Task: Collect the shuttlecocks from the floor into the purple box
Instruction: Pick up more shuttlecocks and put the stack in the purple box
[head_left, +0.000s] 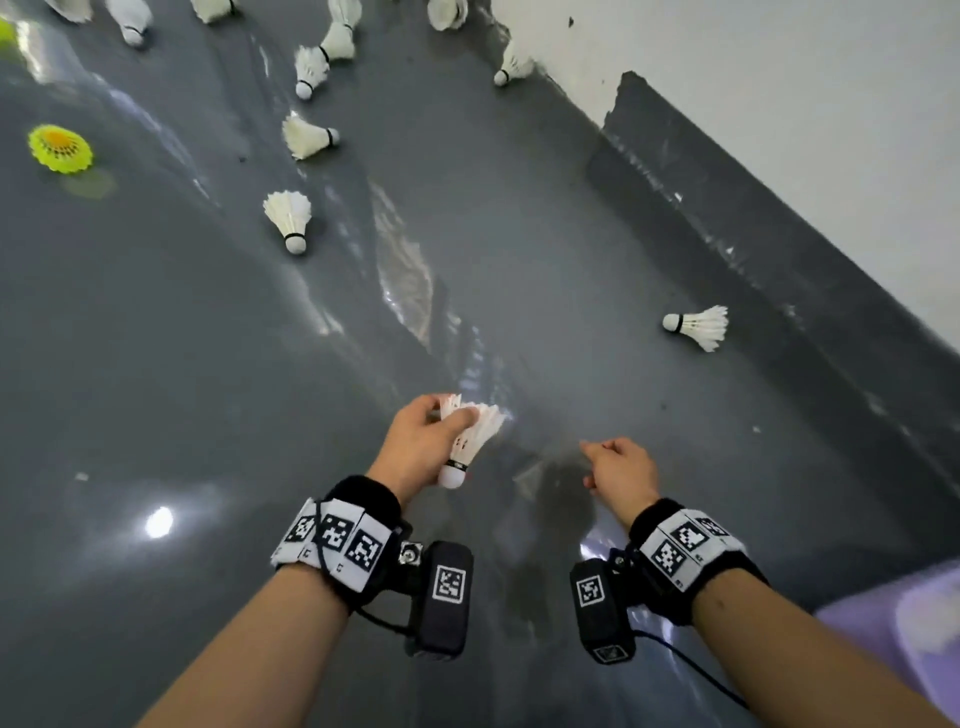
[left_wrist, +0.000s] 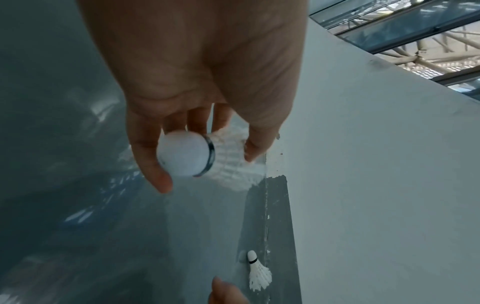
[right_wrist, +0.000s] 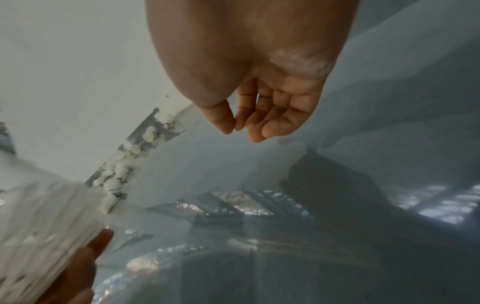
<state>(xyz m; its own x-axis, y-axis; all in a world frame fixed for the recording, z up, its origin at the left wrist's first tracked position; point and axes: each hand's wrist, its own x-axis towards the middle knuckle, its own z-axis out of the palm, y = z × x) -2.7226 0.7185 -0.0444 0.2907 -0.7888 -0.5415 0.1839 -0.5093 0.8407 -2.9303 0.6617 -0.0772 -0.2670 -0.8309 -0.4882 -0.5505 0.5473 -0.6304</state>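
My left hand (head_left: 447, 418) grips a white feather shuttlecock (head_left: 470, 441) by its skirt, cork end down, a little above the grey floor; the left wrist view shows its round cork (left_wrist: 182, 154) between my fingers. To the right, at the same height, my right hand (head_left: 592, 465) hangs with fingers loosely curled and holds nothing; in the right wrist view its thumb and forefinger (right_wrist: 235, 127) nearly meet. A corner of the purple box (head_left: 872, 623) shows at the lower right. One white shuttlecock (head_left: 698, 326) lies near the wall to the right.
Several white shuttlecocks lie ahead on the floor, the nearest (head_left: 290, 218) to the front left, with a yellow one (head_left: 60, 148) far left. A white wall with a dark skirting strip (head_left: 753, 234) runs diagonally along the right. The glossy floor (head_left: 182, 389) reflects light.
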